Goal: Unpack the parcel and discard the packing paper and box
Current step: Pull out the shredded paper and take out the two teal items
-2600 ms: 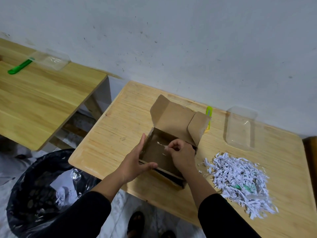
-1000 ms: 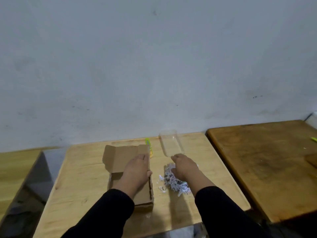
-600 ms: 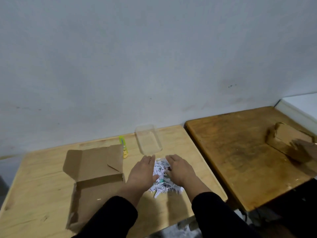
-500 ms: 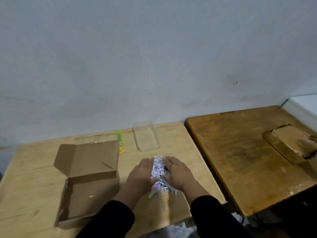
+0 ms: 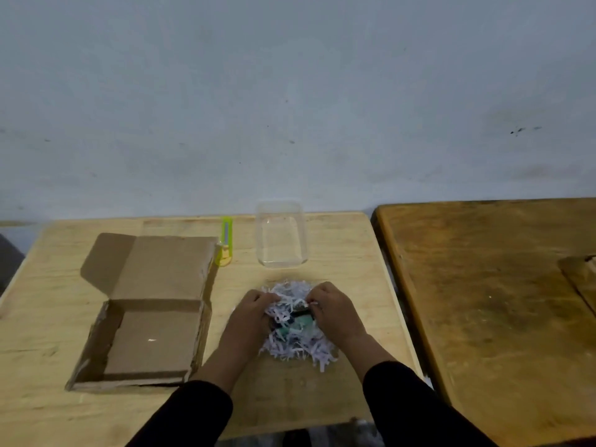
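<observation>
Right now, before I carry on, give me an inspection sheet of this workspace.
Surface: light wooden table, bare at the near edge.
Job's things: cardboard box open, lid flap back, one white scrap inside; shredded paper heaped right of it, a green and black item partly buried.
Clutter: clear plastic container and yellow-green utility knife near the wall.
Hands: left hand and right hand curled into the heap from either side.
Cables: nothing seen.
Surroundings: white wall; darker wooden table to the right.
</observation>
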A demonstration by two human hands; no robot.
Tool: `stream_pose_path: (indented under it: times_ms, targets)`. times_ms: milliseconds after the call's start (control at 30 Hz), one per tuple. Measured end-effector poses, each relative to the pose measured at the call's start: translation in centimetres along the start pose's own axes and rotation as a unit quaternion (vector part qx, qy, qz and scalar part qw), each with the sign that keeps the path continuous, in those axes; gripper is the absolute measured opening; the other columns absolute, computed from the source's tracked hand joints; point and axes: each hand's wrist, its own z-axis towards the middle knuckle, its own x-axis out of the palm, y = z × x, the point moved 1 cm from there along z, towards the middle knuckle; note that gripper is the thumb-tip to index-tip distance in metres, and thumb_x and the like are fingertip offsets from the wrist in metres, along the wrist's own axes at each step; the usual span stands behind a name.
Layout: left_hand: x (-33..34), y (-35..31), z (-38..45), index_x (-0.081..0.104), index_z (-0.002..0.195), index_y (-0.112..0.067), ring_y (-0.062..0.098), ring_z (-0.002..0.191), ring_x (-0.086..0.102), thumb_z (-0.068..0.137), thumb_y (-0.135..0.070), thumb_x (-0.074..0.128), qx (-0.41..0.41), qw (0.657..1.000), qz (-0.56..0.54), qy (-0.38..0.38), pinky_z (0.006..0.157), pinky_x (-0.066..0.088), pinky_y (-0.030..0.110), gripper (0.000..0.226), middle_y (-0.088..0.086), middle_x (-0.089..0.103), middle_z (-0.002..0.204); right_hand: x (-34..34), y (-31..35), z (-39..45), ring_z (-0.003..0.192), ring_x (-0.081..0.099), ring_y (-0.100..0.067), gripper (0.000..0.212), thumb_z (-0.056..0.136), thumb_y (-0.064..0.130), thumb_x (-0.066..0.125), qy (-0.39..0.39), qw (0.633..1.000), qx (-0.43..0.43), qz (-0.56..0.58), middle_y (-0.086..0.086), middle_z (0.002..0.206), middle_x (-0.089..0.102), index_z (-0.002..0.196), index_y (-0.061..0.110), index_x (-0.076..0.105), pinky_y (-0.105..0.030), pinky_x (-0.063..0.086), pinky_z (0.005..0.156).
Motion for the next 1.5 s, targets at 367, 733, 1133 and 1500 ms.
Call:
stream_pose_path:
  times_ms: [367,733,1133,1500]
  targets:
    - [-1.1,1.7,1.7,0.064,0.107,-0.006,0.034,0.101,0.055,0.075,0.007,0.053,-0.092,0.993,0.008,-0.069,0.074,0.039,0.028,0.037,0.017,0.062,0.103,-1.5,-1.8,1.0,0.091,0.057,-0.034,0.025,0.089,0.006,0.047,-0.039,0.996,0.069,-0.049,-0.014,0.104,0.057,0.107,0.008,0.063,-0.031,0.04,0.068]
    - [1.0,1.5,0.3,0.032,0.141,-0.026,0.017,0.14,0.026,0.078,-0.072,0.01,0.08,0.987,0.124,0.06,0.109,0.03,0.042,0.081,-0.003,0.033,0.149,0.4,0.3,0.0,0.131,0.041,-0.026,0.054,0.086,0.037,0.056,0.065,0.995,-0.056,-0.048,-0.007,0.142,0.046,0.134,0.015,0.046,-0.041,0.039,0.106]
    - [0.7,3.4,-0.9,0.055,0.126,-0.007,0.026,0.124,0.051,0.084,-0.046,0.031,0.044,0.977,0.209,0.022,0.085,0.048,0.057,0.061,0.006,0.059,0.13,-0.5,-1.6,-1.7,0.112,0.057,-0.026,0.046,0.075,0.007,0.061,-0.01,0.989,-0.037,-0.14,-0.004,0.116,0.063,0.119,0.016,0.058,-0.042,0.048,0.084]
    - [2.4,3.8,-1.2,0.004,0.149,-0.015,0.017,0.145,-0.008,0.046,-0.098,0.014,-0.081,0.993,0.02,0.081,0.116,0.009,0.045,0.132,0.001,0.0,0.158,0.7,-0.4,0.9,0.117,0.042,-0.028,0.029,0.094,0.022,0.045,0.032,0.991,0.006,-0.13,-0.006,0.122,0.059,0.121,0.018,0.057,-0.04,0.036,0.094]
